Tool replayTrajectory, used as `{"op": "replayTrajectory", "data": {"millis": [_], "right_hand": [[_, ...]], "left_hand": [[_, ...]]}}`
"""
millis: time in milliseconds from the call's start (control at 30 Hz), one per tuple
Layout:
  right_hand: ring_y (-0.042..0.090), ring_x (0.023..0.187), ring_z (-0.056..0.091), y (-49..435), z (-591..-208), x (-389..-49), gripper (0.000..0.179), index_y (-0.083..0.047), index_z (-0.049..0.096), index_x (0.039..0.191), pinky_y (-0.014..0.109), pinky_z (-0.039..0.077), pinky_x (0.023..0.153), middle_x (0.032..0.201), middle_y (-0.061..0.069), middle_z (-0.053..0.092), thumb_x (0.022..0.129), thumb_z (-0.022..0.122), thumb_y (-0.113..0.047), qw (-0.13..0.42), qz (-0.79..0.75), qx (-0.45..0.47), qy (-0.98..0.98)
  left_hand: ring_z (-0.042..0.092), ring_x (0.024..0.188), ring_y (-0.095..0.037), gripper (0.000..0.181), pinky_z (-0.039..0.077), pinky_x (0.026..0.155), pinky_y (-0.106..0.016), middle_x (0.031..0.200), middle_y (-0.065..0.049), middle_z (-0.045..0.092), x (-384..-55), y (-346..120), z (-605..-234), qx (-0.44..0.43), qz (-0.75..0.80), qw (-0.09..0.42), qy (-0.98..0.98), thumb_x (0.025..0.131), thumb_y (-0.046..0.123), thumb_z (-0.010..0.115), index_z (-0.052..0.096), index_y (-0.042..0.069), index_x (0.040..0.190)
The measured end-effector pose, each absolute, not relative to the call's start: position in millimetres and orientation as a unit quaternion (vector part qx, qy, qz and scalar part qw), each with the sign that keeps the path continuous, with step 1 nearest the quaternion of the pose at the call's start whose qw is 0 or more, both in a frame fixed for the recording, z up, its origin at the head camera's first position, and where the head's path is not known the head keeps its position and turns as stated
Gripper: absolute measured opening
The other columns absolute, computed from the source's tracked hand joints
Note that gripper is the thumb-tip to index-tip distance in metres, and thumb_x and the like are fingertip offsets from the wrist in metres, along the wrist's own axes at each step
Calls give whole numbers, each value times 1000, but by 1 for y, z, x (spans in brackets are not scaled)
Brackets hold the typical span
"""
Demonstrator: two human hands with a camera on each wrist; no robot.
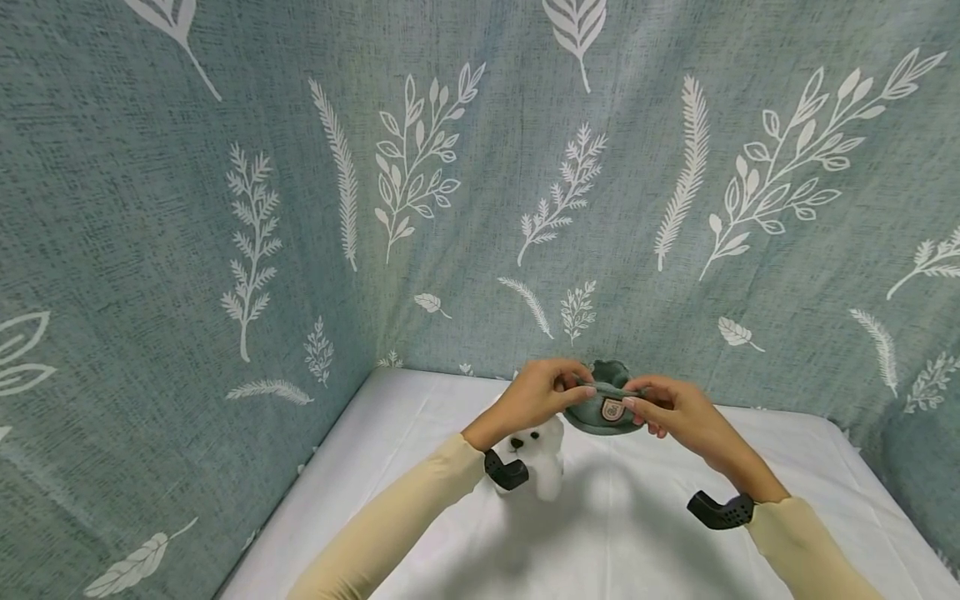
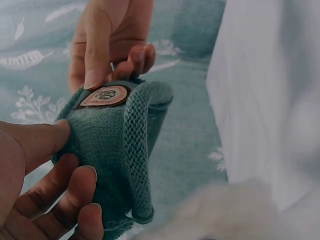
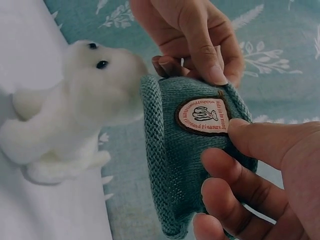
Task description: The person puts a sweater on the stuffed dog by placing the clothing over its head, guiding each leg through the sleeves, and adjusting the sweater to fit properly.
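Observation:
A small green knitted garment (image 1: 587,422) with a rolled edge and a pinkish sewn-on patch (image 3: 202,116) is held up above the white table. My left hand (image 1: 542,390) pinches one side of it between thumb and fingers. On the other side, near the patch, my right hand (image 1: 681,410) grips it the same way. A white plush animal (image 1: 550,468) with black eyes and a black nose sits upright on the table, just below and beyond my left wrist. In the right wrist view, the plush animal (image 3: 75,105) appears behind the garment's rolled edge.
The table (image 1: 420,433) has a white cover. Behind it and at its sides hangs blue-green cloth (image 1: 480,208) printed with white leaves. Black wrist bands (image 1: 506,471) sit at the ends of both cream sleeves (image 1: 405,517).

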State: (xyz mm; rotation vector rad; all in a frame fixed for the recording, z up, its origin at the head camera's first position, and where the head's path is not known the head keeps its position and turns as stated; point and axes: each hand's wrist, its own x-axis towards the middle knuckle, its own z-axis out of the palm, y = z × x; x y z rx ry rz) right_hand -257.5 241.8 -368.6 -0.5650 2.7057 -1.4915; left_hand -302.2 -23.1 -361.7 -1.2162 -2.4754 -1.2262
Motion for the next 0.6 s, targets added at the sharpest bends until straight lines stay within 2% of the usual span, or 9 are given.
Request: {"op": "replayTrajectory", "data": {"millis": [100, 333, 600], "right_hand": [[24, 71, 61, 238, -370, -260, 37, -8, 65, 127, 34, 54, 62, 89, 9, 70, 101, 68, -34, 0, -477, -180, 860], [33, 75, 62, 231, -369, -264, 37, -11, 65, 128, 34, 54, 63, 91, 11, 69, 101, 68, -37, 9, -482, -183, 857], [28, 73, 62, 221, -366, -265, 37, -9, 64, 129, 36, 54, 64, 91, 11, 70, 101, 69, -33, 8, -493, -191, 849]], "left_hand": [[56, 61, -11, 20, 47, 58, -24, 83, 6, 65, -304, -27, -362, -400, -405, 62, -820, 102, 28, 68, 74, 14, 115], [55, 60, -10, 16, 45, 56, -24, 80, 6, 65, -306, -33, -360, -398, -406, 72, -820, 102, 29, 68, 75, 17, 110], [54, 58, -13, 16, 46, 57, -25, 80, 4, 65, -308, -43, -353, -402, -402, 77, -819, 101, 25, 69, 75, 15, 111]]}}
